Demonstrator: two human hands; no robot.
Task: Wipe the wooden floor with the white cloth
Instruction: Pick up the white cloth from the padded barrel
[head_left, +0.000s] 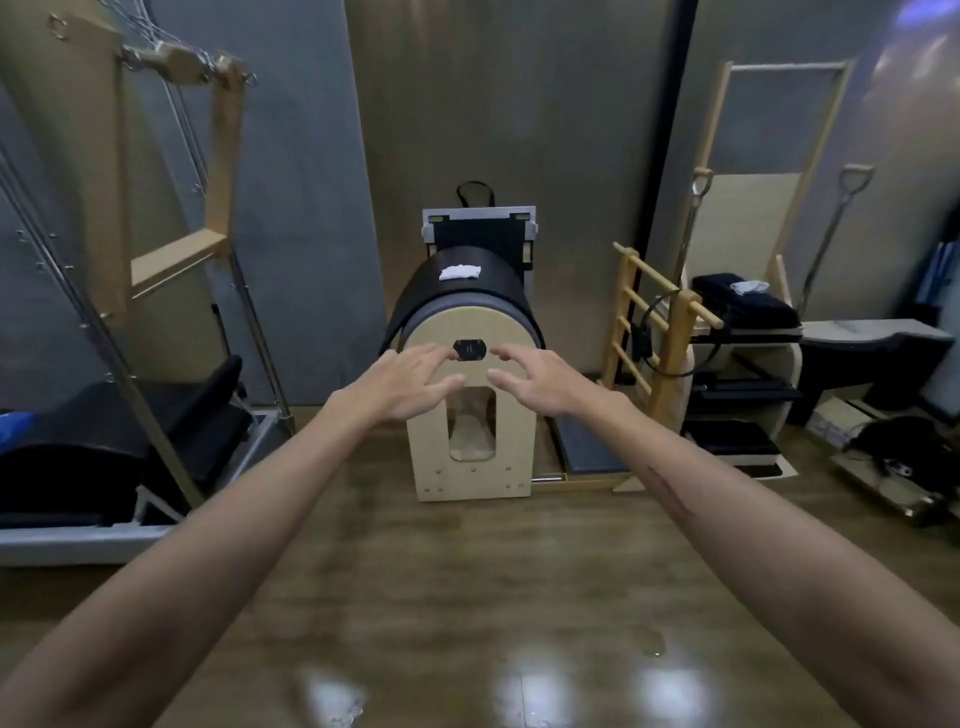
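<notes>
A crumpled white cloth (460, 272) lies on top of the black padded barrel (467, 296), which stands on a pale wooden frame against the far wall. Both my arms stretch forward over the brown wooden floor (467, 587). My left hand (402, 382) and my right hand (540, 382) hover side by side in front of the barrel's wooden end panel, palms down, fingers spread, holding nothing. Both hands are below and short of the cloth. Bright light reflections and some wet spots show on the floor near me.
A tall metal and wood exercise frame with a black padded bed (119, 447) fills the left. A wooden ladder rack (654, 332), stacked black pads (732, 441), a folded dark towel (748, 301) and a long-handled tool (831, 228) crowd the right side.
</notes>
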